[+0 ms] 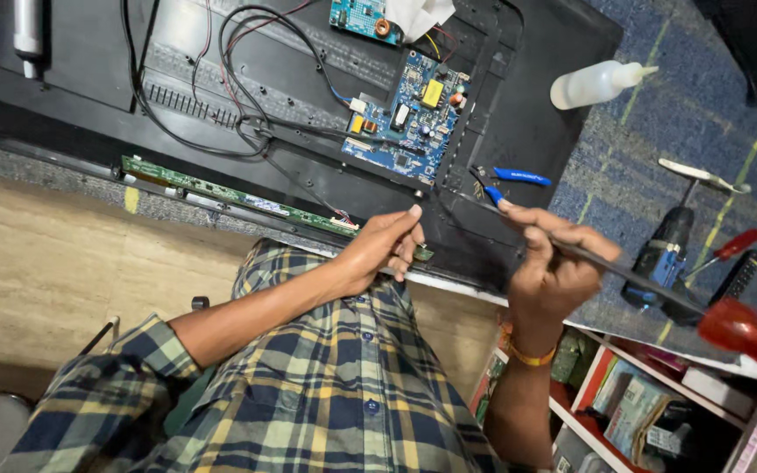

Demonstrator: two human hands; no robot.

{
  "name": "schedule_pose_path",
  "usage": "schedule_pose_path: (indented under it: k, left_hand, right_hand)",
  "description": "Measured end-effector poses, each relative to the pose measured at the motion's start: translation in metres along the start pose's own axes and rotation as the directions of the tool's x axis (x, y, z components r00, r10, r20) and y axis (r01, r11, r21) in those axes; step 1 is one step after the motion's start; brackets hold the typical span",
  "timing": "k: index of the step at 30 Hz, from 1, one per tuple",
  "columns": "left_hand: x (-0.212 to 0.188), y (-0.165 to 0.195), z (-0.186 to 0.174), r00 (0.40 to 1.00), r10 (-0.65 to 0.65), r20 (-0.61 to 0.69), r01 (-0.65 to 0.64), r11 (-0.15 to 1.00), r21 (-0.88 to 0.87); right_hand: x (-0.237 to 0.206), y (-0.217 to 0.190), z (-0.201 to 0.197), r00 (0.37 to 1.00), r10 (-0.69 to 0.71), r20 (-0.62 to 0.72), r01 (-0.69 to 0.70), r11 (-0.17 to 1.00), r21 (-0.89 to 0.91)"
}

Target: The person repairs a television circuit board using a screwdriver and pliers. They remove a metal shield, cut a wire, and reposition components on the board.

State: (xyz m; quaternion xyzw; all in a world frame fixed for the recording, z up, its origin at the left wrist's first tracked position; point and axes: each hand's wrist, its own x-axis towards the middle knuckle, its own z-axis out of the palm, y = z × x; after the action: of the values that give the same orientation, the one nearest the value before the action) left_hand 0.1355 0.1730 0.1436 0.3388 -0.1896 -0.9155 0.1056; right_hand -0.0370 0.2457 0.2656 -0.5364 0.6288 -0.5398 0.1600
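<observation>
We note our right hand [554, 267] at 3 o'clock, fingers curled around the long red-handled screwdriver [624, 276] to steer its tip toward the blue circuit board [409, 118] at 12, while our left hand [385, 245] pinches the panel edge [449, 285], steadying it.

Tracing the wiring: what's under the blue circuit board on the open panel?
The blue circuit board sits on the black back panel. Black and red wires run to its left edge. Anything beneath the board itself is covered.
</observation>
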Motion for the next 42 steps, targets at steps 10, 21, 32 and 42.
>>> schedule_pose_path:
  k: [10,21,32,42]
  left_hand:
    - [-0.005,-0.008,-0.019,0.993,0.111,0.031,-0.111,0.994,0.001]
    - [-0.011,-0.006,-0.025,0.990,0.134,0.047,-0.134,0.991,-0.001]
    - [-0.017,-0.001,-0.027,0.990,0.126,0.059,-0.128,0.992,0.017]
    - [-0.017,-0.005,-0.030,0.990,0.128,0.057,-0.130,0.991,0.028]
  right_hand:
    - [-0.012,0.007,0.026,0.998,-0.044,0.050,0.050,0.990,-0.129]
    - [-0.015,0.008,0.035,0.987,-0.122,0.106,0.144,0.959,-0.244]
    - [0.014,-0.006,0.042,0.992,0.016,-0.123,-0.063,0.917,-0.394]
    - [0.023,-0.014,0.036,0.969,0.207,-0.137,-0.224,0.967,-0.120]
